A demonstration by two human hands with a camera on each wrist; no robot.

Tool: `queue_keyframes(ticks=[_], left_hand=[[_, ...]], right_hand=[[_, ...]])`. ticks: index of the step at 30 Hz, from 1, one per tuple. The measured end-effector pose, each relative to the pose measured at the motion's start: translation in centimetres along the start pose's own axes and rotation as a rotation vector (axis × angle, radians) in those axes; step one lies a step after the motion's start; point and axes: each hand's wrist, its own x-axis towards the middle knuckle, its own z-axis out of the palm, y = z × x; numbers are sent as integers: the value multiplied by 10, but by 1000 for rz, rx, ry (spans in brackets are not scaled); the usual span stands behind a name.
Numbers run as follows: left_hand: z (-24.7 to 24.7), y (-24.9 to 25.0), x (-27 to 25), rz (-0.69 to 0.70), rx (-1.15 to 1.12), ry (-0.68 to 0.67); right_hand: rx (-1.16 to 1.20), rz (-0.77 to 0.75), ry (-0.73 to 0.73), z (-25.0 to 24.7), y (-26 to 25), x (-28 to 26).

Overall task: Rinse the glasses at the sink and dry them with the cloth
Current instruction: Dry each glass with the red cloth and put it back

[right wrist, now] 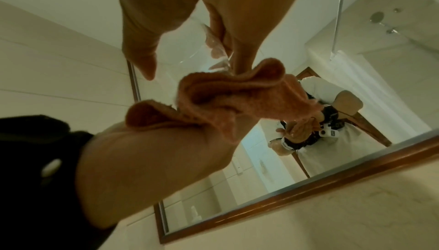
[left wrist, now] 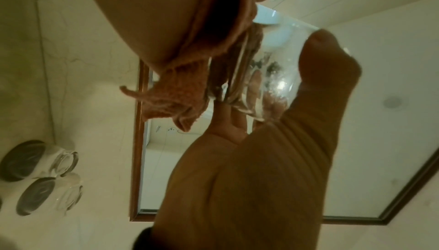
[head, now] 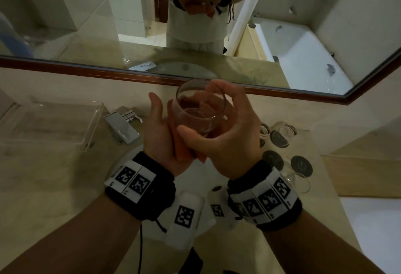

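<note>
Both hands hold a clear stemless glass [head: 200,108] up in front of the mirror, above the sink. My left hand [head: 160,137] cups it from the left and below, thumb upright, with an orange cloth [head: 184,153] bunched between palm and glass. My right hand [head: 225,130] grips it from the right, fingers curled over the rim and thumb across the near side. The left wrist view has the glass [left wrist: 268,77] against my left thumb and the cloth [left wrist: 182,85] hanging beside it. The cloth [right wrist: 228,104] fills the middle of the right wrist view.
Several more glasses [head: 281,134] stand upside down on the counter at the right, beside dark round coasters [head: 301,166]. A chrome tap [head: 122,127] and a clear acrylic tray [head: 54,126] are at the left. The framed mirror [head: 195,78] runs along the back.
</note>
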Motion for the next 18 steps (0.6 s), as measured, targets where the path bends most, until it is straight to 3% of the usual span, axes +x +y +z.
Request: queue_keyframes(ticks=[6, 12, 18], left_hand=[[3, -4, -8, -65, -37, -52], [-4, -10, -4, -102, -4, 3], [-7, -25, 3, -195, 50, 32]], right_hand=[[-144, -61, 107, -7, 3, 3], [-266, -26, 172, -19, 18, 1], [-398, 3, 39, -27, 33, 2]])
